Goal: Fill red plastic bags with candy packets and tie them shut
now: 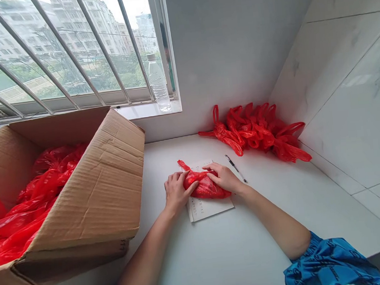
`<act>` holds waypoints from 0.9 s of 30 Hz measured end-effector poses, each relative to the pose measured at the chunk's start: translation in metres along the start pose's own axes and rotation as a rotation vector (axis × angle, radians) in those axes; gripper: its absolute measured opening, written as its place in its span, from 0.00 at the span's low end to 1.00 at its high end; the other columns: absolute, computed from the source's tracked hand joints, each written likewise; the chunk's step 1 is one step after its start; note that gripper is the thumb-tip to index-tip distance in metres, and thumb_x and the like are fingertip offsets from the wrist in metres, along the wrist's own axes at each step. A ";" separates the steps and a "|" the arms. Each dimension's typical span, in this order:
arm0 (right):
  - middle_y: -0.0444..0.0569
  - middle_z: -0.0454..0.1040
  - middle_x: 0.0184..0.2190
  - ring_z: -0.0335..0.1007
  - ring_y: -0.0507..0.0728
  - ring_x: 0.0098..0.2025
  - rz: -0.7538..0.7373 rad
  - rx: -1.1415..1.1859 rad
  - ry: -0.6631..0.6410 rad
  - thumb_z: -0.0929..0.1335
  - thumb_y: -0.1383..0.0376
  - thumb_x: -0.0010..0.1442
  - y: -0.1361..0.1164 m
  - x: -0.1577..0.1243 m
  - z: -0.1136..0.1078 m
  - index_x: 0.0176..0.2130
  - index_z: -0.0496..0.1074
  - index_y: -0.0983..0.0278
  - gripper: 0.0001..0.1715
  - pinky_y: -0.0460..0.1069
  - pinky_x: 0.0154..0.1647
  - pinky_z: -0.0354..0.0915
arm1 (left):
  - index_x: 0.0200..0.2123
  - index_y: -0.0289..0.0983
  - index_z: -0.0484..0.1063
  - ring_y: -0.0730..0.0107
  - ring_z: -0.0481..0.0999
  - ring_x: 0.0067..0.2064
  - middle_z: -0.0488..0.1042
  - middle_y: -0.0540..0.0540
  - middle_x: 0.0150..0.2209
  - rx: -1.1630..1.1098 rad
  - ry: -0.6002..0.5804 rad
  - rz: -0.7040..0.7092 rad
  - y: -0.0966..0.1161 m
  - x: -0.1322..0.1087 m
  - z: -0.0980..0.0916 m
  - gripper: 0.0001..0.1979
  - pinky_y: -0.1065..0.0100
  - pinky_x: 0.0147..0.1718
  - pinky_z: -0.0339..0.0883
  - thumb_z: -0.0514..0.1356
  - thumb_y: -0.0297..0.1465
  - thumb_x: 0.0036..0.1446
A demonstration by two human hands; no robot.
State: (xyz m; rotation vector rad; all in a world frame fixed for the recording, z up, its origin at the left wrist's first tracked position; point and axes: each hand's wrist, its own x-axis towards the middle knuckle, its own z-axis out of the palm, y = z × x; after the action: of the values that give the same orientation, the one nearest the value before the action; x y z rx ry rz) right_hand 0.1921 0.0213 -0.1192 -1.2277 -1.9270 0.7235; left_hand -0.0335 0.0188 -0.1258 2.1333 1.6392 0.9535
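Observation:
A filled red plastic bag (206, 186) lies on an open notebook (210, 208) with handwritten marks, covering much of its page. My left hand (177, 189) grips the bag's left end, thumb along the near side and fingers curled at the far side. From the right, my right hand (226, 178) holds the bag's other end, thumb and fingers resting on its top. One twisted end of the bag sticks up past my left fingers. What is inside the bag is hidden. A black-and-clear pen (236, 168) lies just beyond my right hand.
A large open cardboard box (109, 177) holding red plastic bags (44, 197) stands at the left. Several knotted red bags (256, 129) are piled against the back wall. A clear water bottle (159, 85) stands on the sill by the barred window. Tiled wall (357, 99) bounds the right.

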 end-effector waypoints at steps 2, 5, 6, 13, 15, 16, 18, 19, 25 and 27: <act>0.51 0.77 0.45 0.71 0.62 0.50 0.013 -0.144 0.024 0.65 0.62 0.65 0.001 -0.001 0.003 0.48 0.76 0.58 0.14 0.59 0.54 0.65 | 0.49 0.45 0.75 0.49 0.69 0.49 0.76 0.42 0.43 -0.018 -0.020 -0.002 -0.002 0.000 0.002 0.20 0.51 0.52 0.58 0.63 0.46 0.56; 0.53 0.76 0.42 0.69 0.64 0.49 0.045 -0.184 0.034 0.66 0.58 0.65 0.004 -0.002 0.006 0.45 0.77 0.59 0.13 0.59 0.51 0.64 | 0.45 0.43 0.76 0.52 0.72 0.46 0.78 0.44 0.41 -0.175 0.002 -0.046 -0.004 0.000 0.002 0.18 0.53 0.50 0.60 0.65 0.45 0.54; 0.53 0.76 0.41 0.70 0.63 0.48 0.052 -0.187 0.031 0.66 0.57 0.65 0.005 -0.002 0.006 0.44 0.77 0.59 0.13 0.58 0.50 0.65 | 0.43 0.42 0.75 0.53 0.73 0.44 0.78 0.44 0.41 -0.258 0.010 -0.067 -0.004 0.000 0.001 0.17 0.55 0.49 0.62 0.65 0.45 0.55; 0.46 0.74 0.37 0.71 0.56 0.39 -0.058 0.137 0.085 0.68 0.56 0.63 -0.018 -0.001 -0.018 0.43 0.76 0.58 0.12 0.50 0.41 0.67 | 0.47 0.41 0.68 0.66 0.75 0.41 0.74 0.47 0.39 -0.584 0.297 -0.022 0.004 -0.004 -0.002 0.15 0.66 0.43 0.68 0.61 0.41 0.61; 0.46 0.73 0.39 0.71 0.55 0.41 -0.119 0.170 0.130 0.68 0.57 0.63 -0.029 -0.003 -0.030 0.44 0.76 0.58 0.12 0.50 0.43 0.67 | 0.49 0.40 0.67 0.67 0.74 0.40 0.72 0.47 0.38 -0.651 0.425 0.060 0.007 -0.005 -0.004 0.17 0.66 0.42 0.68 0.62 0.40 0.59; 0.46 0.74 0.39 0.71 0.55 0.42 -0.140 0.158 0.109 0.69 0.57 0.63 -0.033 -0.004 -0.035 0.44 0.76 0.58 0.11 0.50 0.44 0.67 | 0.50 0.40 0.67 0.67 0.73 0.39 0.72 0.48 0.37 -0.683 0.452 0.086 0.008 -0.005 -0.005 0.18 0.66 0.41 0.68 0.61 0.40 0.60; 0.45 0.75 0.38 0.72 0.55 0.42 -0.146 0.073 0.045 0.70 0.56 0.62 -0.037 -0.006 -0.044 0.39 0.76 0.58 0.09 0.51 0.46 0.66 | 0.51 0.39 0.66 0.68 0.72 0.34 0.70 0.50 0.32 -0.747 0.479 0.075 0.010 -0.005 -0.009 0.17 0.66 0.39 0.67 0.56 0.40 0.63; 0.45 0.75 0.36 0.72 0.55 0.40 -0.133 0.008 0.035 0.70 0.56 0.62 -0.037 -0.006 -0.046 0.36 0.76 0.59 0.10 0.52 0.47 0.65 | 0.51 0.38 0.66 0.69 0.71 0.32 0.69 0.51 0.29 -0.759 0.502 0.041 0.010 -0.005 -0.012 0.16 0.66 0.38 0.67 0.53 0.39 0.65; 0.52 0.73 0.55 0.67 0.61 0.58 -0.173 -0.275 -0.018 0.66 0.54 0.65 -0.019 -0.007 -0.025 0.51 0.73 0.59 0.19 0.59 0.61 0.59 | 0.51 0.41 0.70 0.63 0.74 0.48 0.75 0.44 0.47 -0.231 0.179 0.207 0.020 -0.007 -0.015 0.15 0.61 0.49 0.67 0.52 0.38 0.67; 0.52 0.63 0.66 0.54 0.62 0.68 -0.168 -0.317 -0.143 0.63 0.53 0.67 -0.011 -0.008 -0.009 0.64 0.63 0.58 0.29 0.62 0.67 0.50 | 0.60 0.43 0.65 0.56 0.67 0.61 0.68 0.42 0.61 0.046 -0.047 0.358 0.021 -0.012 -0.006 0.21 0.53 0.60 0.60 0.54 0.40 0.66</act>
State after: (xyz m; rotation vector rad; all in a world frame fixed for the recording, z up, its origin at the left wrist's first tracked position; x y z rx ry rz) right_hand 0.1962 0.0103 -0.1083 -1.2053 -2.2981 0.4388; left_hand -0.0231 0.0001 -0.1126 2.5143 1.2917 0.9589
